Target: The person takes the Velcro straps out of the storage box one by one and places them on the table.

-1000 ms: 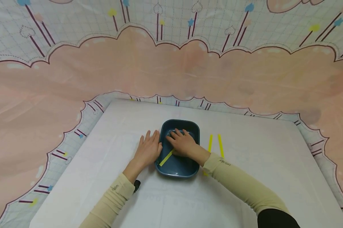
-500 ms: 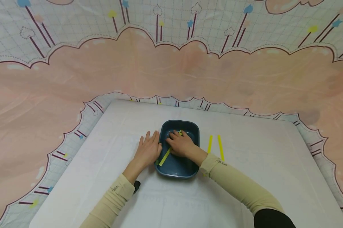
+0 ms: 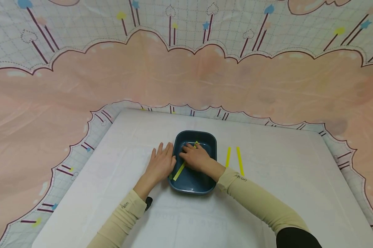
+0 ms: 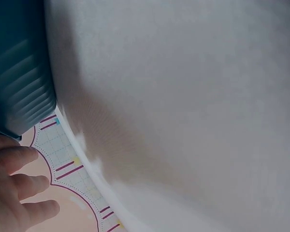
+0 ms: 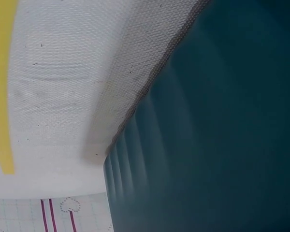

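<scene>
A dark blue rectangular tray (image 3: 195, 184) stands on the white table in the head view. My left hand (image 3: 161, 161) rests against its left side, fingers extended. In the left wrist view, fingertips (image 4: 36, 183) show below the tray's ribbed outer wall (image 4: 24, 82). My right hand (image 3: 197, 158) reaches inside the tray over a narrow yellow strip (image 3: 179, 171), which lies diagonally. Both ends of the strip show, while its middle is hidden under the hand. The fingers are slightly bent and touch around the strip's upper part. No part of the right hand appears in the right wrist view.
Two yellow strips lie on the white table (image 3: 291, 179) to the right of the tray: a left one (image 3: 228, 156) and a right one (image 3: 240, 160). The right sleeve (image 3: 254, 193) covers their near part. A patterned cloth (image 3: 186, 82) surrounds the table.
My right hand's fingers have drawn in from a wider spread, and the strip's upper end has come into sight beyond them. My left hand stays in place.
</scene>
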`<action>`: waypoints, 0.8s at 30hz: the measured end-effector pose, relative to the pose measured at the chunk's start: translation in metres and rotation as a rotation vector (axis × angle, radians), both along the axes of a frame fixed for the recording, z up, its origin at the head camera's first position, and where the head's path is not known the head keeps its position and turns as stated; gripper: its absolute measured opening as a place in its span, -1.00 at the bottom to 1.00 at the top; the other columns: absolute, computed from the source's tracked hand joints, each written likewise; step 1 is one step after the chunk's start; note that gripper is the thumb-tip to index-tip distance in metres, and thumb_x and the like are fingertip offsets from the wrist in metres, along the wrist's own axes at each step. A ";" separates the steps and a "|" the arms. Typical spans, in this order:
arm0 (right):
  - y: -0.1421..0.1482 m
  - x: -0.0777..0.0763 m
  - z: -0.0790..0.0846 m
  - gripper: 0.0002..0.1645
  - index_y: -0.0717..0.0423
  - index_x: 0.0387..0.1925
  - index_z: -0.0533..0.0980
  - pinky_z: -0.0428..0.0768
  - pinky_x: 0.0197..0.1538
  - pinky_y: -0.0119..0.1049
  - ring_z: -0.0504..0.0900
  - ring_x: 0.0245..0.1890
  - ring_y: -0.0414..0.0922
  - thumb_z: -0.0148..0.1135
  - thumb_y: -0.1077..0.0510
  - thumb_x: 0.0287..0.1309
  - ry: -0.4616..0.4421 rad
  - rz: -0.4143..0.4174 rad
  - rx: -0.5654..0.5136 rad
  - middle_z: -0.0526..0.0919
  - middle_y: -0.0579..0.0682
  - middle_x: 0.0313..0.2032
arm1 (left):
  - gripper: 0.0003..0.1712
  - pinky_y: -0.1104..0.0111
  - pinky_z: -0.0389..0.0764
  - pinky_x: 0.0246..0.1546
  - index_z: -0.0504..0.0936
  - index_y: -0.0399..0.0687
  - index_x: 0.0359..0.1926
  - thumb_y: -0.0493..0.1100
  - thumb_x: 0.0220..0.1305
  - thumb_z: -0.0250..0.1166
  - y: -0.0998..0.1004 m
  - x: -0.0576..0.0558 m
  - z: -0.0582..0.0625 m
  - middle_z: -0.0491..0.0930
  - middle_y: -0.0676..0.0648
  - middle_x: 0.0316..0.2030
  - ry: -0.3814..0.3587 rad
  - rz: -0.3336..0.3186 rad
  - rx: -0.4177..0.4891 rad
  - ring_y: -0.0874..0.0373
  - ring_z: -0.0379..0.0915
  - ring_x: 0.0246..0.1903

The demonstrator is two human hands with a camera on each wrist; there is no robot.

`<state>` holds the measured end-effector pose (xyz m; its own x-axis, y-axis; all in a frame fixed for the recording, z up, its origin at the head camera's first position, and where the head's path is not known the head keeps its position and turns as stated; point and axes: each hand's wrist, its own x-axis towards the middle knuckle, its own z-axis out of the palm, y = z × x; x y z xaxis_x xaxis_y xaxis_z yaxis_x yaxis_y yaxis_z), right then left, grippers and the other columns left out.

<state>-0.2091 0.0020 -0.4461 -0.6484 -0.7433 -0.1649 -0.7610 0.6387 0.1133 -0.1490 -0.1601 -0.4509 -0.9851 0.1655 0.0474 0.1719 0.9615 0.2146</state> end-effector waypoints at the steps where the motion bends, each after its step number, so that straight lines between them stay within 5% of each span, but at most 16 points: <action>1: 0.000 0.000 0.000 -0.53 -0.14 0.24 0.48 0.27 0.34 0.07 0.27 0.40 0.00 0.20 -0.03 0.33 0.001 0.002 -0.001 0.39 0.02 0.35 | -0.36 -0.19 0.03 0.34 0.18 -0.33 0.44 -0.05 0.50 -0.06 0.000 0.000 0.000 0.23 -0.25 0.41 -0.002 0.000 0.000 -0.25 -0.03 0.43; 16: 0.001 0.000 0.000 -0.59 -0.10 0.24 0.49 0.32 0.33 0.01 0.26 0.40 -0.02 0.09 0.14 0.41 0.011 0.079 0.015 0.44 -0.02 0.32 | -0.36 -0.20 0.01 0.34 0.17 -0.34 0.44 -0.06 0.50 -0.07 0.001 -0.001 0.003 0.21 -0.24 0.42 -0.013 -0.001 0.004 -0.26 -0.03 0.43; 24: 0.005 0.003 -0.003 -0.67 -0.03 0.16 0.50 0.36 0.31 -0.09 0.40 0.31 -0.03 0.02 0.10 0.45 0.089 0.170 -0.005 0.55 -0.05 0.21 | -0.36 -0.19 0.00 0.35 0.17 -0.33 0.45 -0.06 0.50 -0.07 0.002 -0.002 0.003 0.19 -0.24 0.43 -0.023 -0.001 0.009 -0.25 -0.05 0.44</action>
